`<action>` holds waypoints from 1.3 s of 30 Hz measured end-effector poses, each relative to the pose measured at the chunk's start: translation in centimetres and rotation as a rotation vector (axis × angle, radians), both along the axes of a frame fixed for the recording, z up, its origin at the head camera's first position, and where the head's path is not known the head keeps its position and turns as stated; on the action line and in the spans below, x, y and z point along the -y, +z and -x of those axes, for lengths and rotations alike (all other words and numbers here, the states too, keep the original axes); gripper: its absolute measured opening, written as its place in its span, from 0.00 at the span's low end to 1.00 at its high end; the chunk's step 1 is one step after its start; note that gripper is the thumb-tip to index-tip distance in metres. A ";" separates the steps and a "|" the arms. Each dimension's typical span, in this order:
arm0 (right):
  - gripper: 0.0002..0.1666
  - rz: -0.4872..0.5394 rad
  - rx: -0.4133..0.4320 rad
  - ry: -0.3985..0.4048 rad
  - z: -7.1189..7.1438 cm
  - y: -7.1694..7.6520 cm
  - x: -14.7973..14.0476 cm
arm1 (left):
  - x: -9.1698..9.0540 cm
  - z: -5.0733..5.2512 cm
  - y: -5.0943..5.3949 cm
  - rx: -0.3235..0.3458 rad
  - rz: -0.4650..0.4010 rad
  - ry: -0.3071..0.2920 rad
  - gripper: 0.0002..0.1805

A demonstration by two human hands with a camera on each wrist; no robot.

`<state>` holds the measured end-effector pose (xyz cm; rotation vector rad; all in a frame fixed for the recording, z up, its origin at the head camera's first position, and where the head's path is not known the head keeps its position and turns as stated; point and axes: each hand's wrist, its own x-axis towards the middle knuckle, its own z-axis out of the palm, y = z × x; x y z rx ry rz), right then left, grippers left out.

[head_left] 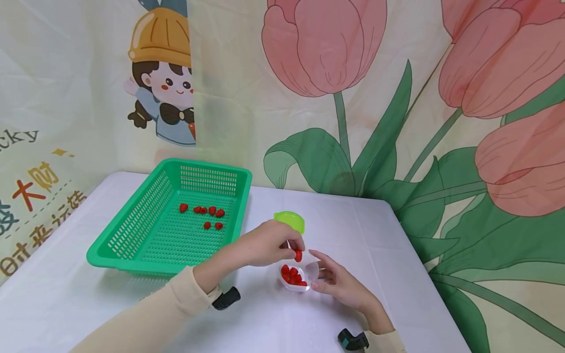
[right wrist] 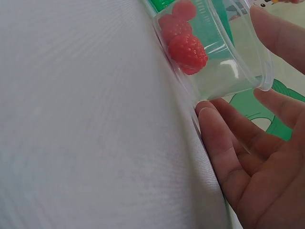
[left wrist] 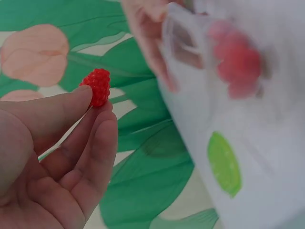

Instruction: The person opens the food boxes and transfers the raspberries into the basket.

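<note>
My left hand (head_left: pixel 275 242) pinches a raspberry (left wrist: pixel 98 87) between thumb and fingertips, above a clear plastic container (head_left: pixel 312 269). Several raspberries (head_left: pixel 292 275) lie inside the container, which stands on the table. My right hand (head_left: pixel 342 282) holds the container from its right side; in the right wrist view, digits touch its rim and lower wall (right wrist: pixel 219 90). A green plastic basket (head_left: pixel 132 262) on the left has more raspberries (head_left: pixel 212 211) scattered on its perforated floor. Behind the left hand lies a bright green lid (head_left: pixel 291 220), partly covered by that hand in the head view.
A white cloth covers the table (head_left: pixel 366 235). Behind it hangs a printed backdrop (head_left: pixel 229 122) with large tulips and a cartoon figure. Black wrist devices (head_left: pixel 226 298) sit at both sleeves. The basket's right wall stands close to the left forearm.
</note>
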<state>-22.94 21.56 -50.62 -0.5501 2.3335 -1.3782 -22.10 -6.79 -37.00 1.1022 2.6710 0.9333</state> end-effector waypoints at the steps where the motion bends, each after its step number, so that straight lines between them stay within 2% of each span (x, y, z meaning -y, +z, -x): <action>1: 0.48 -0.003 -0.004 0.000 0.0 0.0 0.0 | 0.6 0.0 0.7 -0.014 -0.004 -0.001 0.07; 5: 0.48 -0.004 0.002 -0.008 0.0 0.1 0.1 | 3.1 0.0 3.5 -0.048 -0.011 0.028 0.07; 8: 0.47 -0.003 0.003 -0.012 -0.1 0.2 0.1 | 5.1 0.5 5.1 -0.062 -0.003 0.080 0.08; 12: 0.47 0.001 0.000 -0.011 -0.3 0.3 0.0 | 7.9 1.9 6.3 -0.053 0.020 0.156 0.10; 15: 0.47 0.006 0.004 -0.012 -0.3 0.3 0.0 | 10.1 3.2 6.4 -0.060 0.035 0.200 0.10; 19: 0.47 0.013 0.010 -0.010 -0.3 0.3 0.0 | 12.9 5.1 5.9 -0.101 0.073 0.249 0.11; 24: 0.47 0.026 0.020 0.002 -0.1 0.3 -0.1 | 16.1 7.3 4.0 -0.133 0.121 0.294 0.11; 28: 0.47 0.024 0.011 0.006 0.0 0.3 0.0 | 18.3 8.2 2.3 -0.136 0.137 0.306 0.10; 33: 0.47 0.022 0.003 0.004 0.1 0.3 -0.1 | 20.1 9.1 0.6 -0.107 0.176 0.299 0.09; 39: 0.47 0.029 0.014 0.001 0.0 0.3 0.0 | 21.6 9.9 -0.9 -0.033 0.221 0.279 0.08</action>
